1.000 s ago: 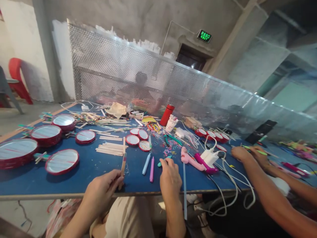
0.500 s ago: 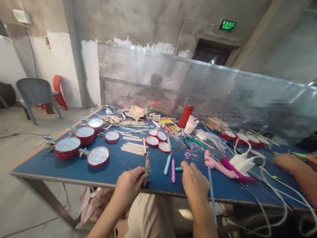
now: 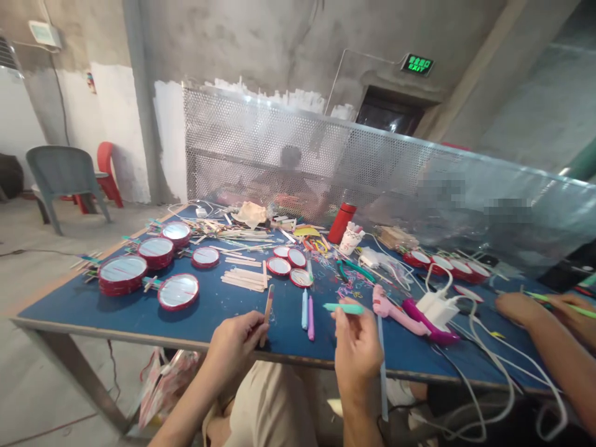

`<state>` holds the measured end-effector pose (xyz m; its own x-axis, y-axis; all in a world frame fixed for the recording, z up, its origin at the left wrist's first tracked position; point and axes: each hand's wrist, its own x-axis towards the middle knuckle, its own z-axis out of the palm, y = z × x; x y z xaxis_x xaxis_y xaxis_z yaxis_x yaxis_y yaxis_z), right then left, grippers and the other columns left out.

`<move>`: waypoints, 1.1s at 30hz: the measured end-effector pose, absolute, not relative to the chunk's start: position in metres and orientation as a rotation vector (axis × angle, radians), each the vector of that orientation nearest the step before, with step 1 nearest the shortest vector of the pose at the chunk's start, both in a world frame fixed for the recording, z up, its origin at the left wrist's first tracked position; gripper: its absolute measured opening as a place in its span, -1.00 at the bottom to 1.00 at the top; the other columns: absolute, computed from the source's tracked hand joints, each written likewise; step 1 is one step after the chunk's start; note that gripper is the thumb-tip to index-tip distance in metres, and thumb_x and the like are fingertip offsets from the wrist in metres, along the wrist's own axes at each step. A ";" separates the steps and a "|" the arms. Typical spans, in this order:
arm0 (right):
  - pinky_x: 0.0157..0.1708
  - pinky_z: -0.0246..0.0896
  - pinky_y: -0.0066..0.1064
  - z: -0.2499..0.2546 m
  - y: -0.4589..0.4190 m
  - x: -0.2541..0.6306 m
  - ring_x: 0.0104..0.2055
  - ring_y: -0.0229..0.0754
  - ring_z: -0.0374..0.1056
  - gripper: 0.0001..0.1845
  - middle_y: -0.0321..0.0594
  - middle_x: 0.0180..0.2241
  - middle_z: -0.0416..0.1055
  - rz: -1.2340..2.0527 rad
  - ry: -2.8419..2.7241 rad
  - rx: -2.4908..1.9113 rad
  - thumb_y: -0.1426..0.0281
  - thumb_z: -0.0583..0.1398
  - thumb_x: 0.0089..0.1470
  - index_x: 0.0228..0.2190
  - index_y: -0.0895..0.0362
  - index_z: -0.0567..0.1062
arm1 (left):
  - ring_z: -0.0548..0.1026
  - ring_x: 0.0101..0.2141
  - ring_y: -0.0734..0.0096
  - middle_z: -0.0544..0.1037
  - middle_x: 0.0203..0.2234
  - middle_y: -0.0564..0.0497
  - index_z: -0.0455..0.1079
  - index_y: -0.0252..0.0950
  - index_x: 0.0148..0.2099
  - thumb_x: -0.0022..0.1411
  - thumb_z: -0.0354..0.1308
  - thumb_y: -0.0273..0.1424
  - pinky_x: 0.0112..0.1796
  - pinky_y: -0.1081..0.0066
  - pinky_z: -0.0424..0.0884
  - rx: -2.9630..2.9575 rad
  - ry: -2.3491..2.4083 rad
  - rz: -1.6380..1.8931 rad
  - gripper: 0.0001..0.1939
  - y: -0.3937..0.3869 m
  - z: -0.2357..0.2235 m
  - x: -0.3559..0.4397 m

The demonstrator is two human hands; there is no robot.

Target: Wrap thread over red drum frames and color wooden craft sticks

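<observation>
My left hand (image 3: 241, 338) pinches a wooden craft stick (image 3: 269, 305) with a dark reddish band near its top, held upright by the table's front edge. In my right hand (image 3: 356, 341) is a teal marker (image 3: 343, 308), raised above the tabletop and lying across my fingers. Between the two hands lie a light blue marker (image 3: 305, 308) and a purple marker (image 3: 311, 318), side by side. Beyond my left hand, several plain craft sticks (image 3: 243, 279) lie in a row. Small round red-rimmed pieces (image 3: 278, 266) are grouped just behind the markers.
Larger red-rimmed discs with stick handles (image 3: 178, 292) stand on the left. A pink glue gun (image 3: 395, 312) and a white charger block with cables (image 3: 436, 309) lie right. A red bottle (image 3: 341, 223) and paper cup (image 3: 351, 238) stand behind. A co-worker's hands (image 3: 521, 308) work at far right.
My right hand has lifted the teal marker off the table and turned it up. The purple marker now lies closer to the blue one. The view has swung left; my left hand keeps its stick.
</observation>
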<state>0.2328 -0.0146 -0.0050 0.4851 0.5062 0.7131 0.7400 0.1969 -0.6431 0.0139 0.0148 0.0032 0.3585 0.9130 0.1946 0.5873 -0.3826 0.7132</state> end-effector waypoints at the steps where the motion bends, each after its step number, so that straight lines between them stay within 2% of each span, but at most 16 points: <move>1: -0.50 0.32 -0.42 -0.003 -0.016 0.227 -0.47 -0.23 0.41 -0.67 -0.18 -0.36 0.50 -0.032 -1.081 -1.315 0.13 0.12 0.28 -0.18 0.16 0.43 | 0.49 -0.45 0.37 0.59 -0.50 0.05 0.39 -0.21 -0.42 0.33 -0.04 -0.29 -0.39 0.47 0.22 2.104 1.306 0.807 -0.70 0.015 0.002 0.014; 4: -0.60 0.29 -0.45 0.001 -0.018 0.210 -0.58 -0.28 0.35 -0.66 -0.33 -0.51 0.46 0.516 -0.823 -0.911 0.16 0.35 0.05 -0.27 0.15 0.48 | 0.50 -0.40 0.35 0.59 -0.48 0.04 0.40 -0.21 -0.42 0.34 -0.04 -0.31 -0.37 0.47 0.24 2.154 1.312 0.830 -0.69 0.014 0.001 0.014; 6: -0.61 0.30 -0.46 0.001 -0.016 0.201 -0.56 -0.27 0.38 -0.65 -0.37 -0.54 0.45 0.648 -0.753 -0.807 0.18 0.40 -0.02 -0.30 0.14 0.49 | 0.52 -0.39 0.36 0.60 -0.46 0.04 0.41 -0.21 -0.41 0.35 -0.03 -0.34 -0.35 0.48 0.26 2.164 1.321 0.817 -0.70 0.013 0.001 0.015; 11: -0.54 0.44 -0.37 -0.005 -0.008 0.185 -0.55 -0.27 0.44 -0.65 -0.40 -0.50 0.45 0.738 -0.730 -0.760 0.19 0.41 -0.05 -0.35 0.13 0.46 | 0.54 -0.39 0.38 0.63 -0.44 0.05 0.45 -0.21 -0.37 0.33 0.02 -0.40 -0.37 0.52 0.26 2.115 1.390 0.774 -0.76 0.010 0.002 0.015; 15: -0.56 0.43 -0.42 -0.007 -0.001 0.175 -0.57 -0.33 0.38 -0.70 -0.47 -0.52 0.39 0.774 -0.712 -0.706 0.30 0.39 -0.03 -0.44 0.10 0.36 | 0.54 -0.41 0.40 0.64 -0.45 0.06 0.45 -0.22 -0.38 0.34 0.04 -0.42 -0.39 0.53 0.25 2.104 1.400 0.743 -0.75 0.008 0.003 0.014; 19: -0.57 0.43 -0.42 -0.007 0.007 0.172 -0.60 -0.29 0.40 -0.81 -0.41 -0.56 0.46 0.755 -0.653 -0.726 0.32 0.35 -0.02 -0.39 0.12 0.47 | 0.53 -0.42 0.41 0.63 -0.46 0.06 0.43 -0.23 -0.39 0.35 0.02 -0.43 -0.38 0.54 0.26 2.125 1.391 0.736 -0.74 0.008 0.004 0.015; 22: -0.59 0.43 -0.41 -0.009 0.007 0.170 -0.57 -0.23 0.46 -0.79 -0.33 -0.56 0.51 0.758 -0.681 -0.730 0.26 0.28 0.09 -0.32 0.16 0.55 | 0.53 -0.42 0.42 0.62 -0.47 0.06 0.40 -0.23 -0.40 0.35 0.01 -0.43 -0.38 0.54 0.26 2.123 1.384 0.730 -0.74 0.008 0.005 0.015; 24: -0.63 0.40 -0.42 -0.014 0.001 0.167 -0.55 -0.19 0.48 -0.74 -0.26 -0.53 0.54 0.724 -0.775 -0.734 0.24 0.21 0.19 -0.24 0.18 0.57 | 0.51 -0.44 0.42 0.61 -0.48 0.05 0.39 -0.23 -0.40 0.33 0.00 -0.41 -0.40 0.54 0.26 2.126 1.389 0.727 -0.75 0.008 0.004 0.016; 26: -0.61 0.42 -0.42 -0.021 -0.008 0.165 -0.50 -0.19 0.51 -0.75 -0.21 -0.43 0.59 0.622 -0.933 -0.778 0.30 0.17 0.25 -0.14 0.15 0.57 | 0.50 -0.45 0.40 0.59 -0.49 0.04 0.37 -0.23 -0.42 0.32 -0.01 -0.39 -0.42 0.52 0.25 2.127 1.396 0.745 -0.75 0.009 0.003 0.016; 28: -0.49 0.47 -0.41 -0.028 -0.015 0.167 -0.41 -0.20 0.54 -0.75 -0.22 -0.32 0.60 0.430 -1.133 -0.835 0.41 0.17 0.25 -0.06 0.09 0.56 | 0.48 -0.47 0.40 0.57 -0.52 0.03 0.33 -0.23 -0.44 0.32 -0.04 -0.36 -0.42 0.51 0.26 2.113 1.389 0.778 -0.72 0.010 0.002 0.016; 30: -0.32 0.49 -0.37 -0.032 -0.017 0.174 -0.29 -0.19 0.55 -0.67 -0.23 -0.25 0.60 0.157 -1.296 -0.906 0.52 0.20 0.22 -0.01 0.03 0.54 | 0.46 -0.48 0.39 0.53 -0.54 0.04 0.28 -0.22 -0.45 0.32 -0.07 -0.32 -0.42 0.50 0.27 2.085 1.375 0.783 -0.71 0.012 0.001 0.015; 33: -0.17 0.44 -0.33 -0.032 -0.012 0.195 -0.21 -0.18 0.53 -0.71 -0.18 -0.23 0.60 -0.187 -1.356 -1.080 0.52 0.21 0.21 -0.05 0.07 0.55 | 0.44 -0.49 0.39 0.50 -0.55 0.05 0.22 -0.21 -0.45 0.30 -0.10 -0.27 -0.43 0.50 0.26 2.052 1.371 0.742 -0.72 0.016 0.003 0.014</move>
